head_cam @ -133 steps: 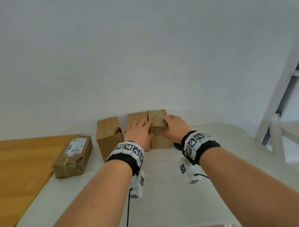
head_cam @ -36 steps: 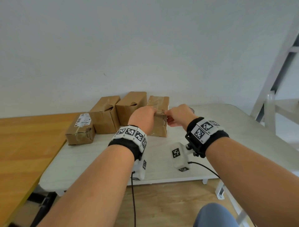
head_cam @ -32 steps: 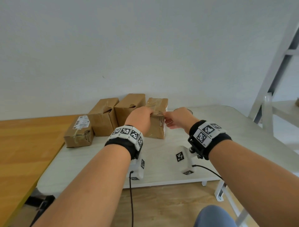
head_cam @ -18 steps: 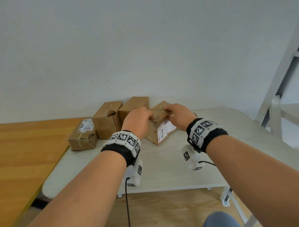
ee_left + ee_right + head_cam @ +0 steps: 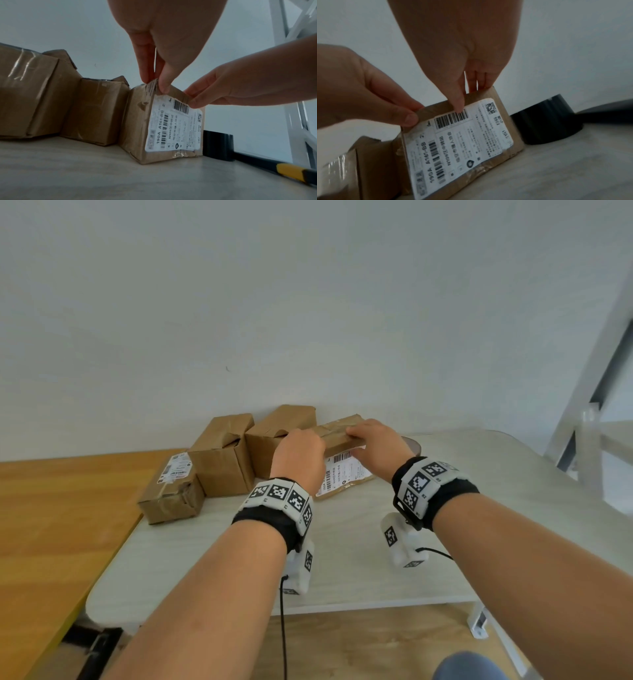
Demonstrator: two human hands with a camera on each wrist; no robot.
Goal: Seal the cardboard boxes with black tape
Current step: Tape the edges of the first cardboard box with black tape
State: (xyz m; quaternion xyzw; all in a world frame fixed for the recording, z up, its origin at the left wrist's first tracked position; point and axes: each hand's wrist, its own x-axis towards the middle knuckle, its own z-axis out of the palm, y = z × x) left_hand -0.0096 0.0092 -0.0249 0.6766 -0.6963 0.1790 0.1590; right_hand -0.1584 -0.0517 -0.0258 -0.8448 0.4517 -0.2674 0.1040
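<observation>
We hold the labelled cardboard box (image 5: 342, 460) at twelve o'clock, tilted on the pale table (image 5: 342, 559): our left hand (image 5: 298, 455) pinches its top left corner, our right hand (image 5: 376, 451) grips the top edge, thumb on the label. The black tape roll (image 5: 546, 121) stands just beyond at one o'clock — nearer our right hand. Three more boxes (image 5: 219, 457) line up toward ten o'clock.

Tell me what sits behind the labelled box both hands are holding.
Behind the labelled box, a black tape roll stands on the white table, partly covered by the box. A yellow-and-black tool lies beside it. Whether roll and box touch cannot be seen.
</observation>
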